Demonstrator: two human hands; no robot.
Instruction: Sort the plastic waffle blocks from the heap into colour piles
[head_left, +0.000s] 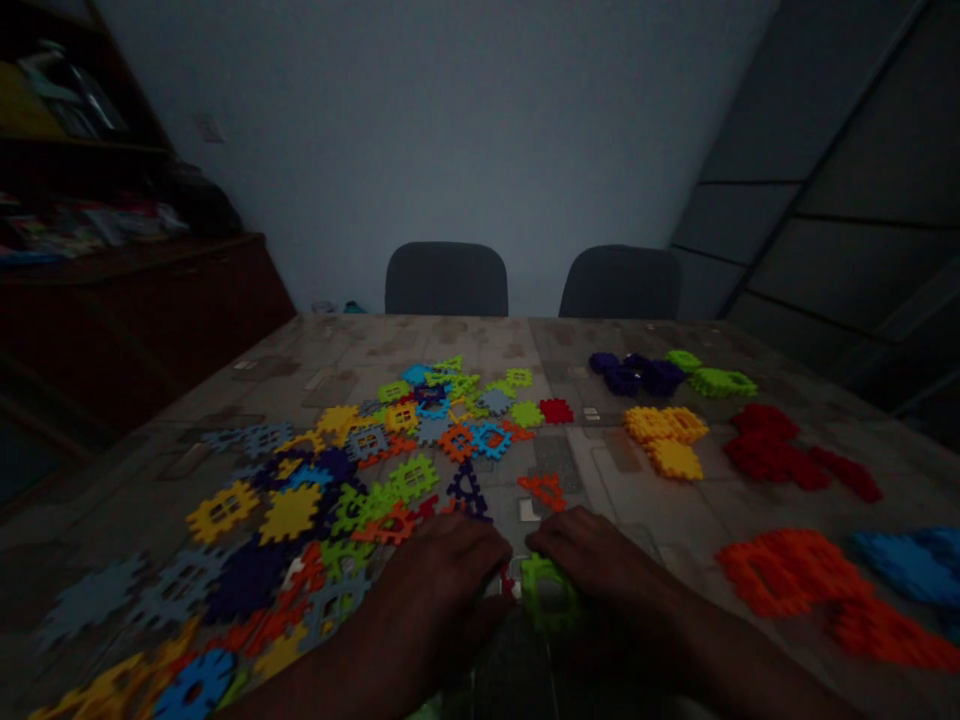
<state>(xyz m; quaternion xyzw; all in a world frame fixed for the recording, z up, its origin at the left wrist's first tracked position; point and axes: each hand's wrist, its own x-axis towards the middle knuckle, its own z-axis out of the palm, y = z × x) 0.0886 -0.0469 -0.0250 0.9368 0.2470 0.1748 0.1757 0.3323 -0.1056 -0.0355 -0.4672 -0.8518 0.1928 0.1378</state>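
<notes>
Though grouped into single-colour piles (pixel 765 450) rightward, mixed plastic tiles (pixel 330 510) heaped leftward, left hand (pixel 442 580) and right hand (pixel 607 570) either side of a green tile (pixel 550 595), grip unclear.

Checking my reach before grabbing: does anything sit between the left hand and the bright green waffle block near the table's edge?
Yes, it seems so: a small red and white plastic bit lies in the gap between the left hand and the green waffle block, right by the fingertips. The light is too dim to make out its shape.
</notes>
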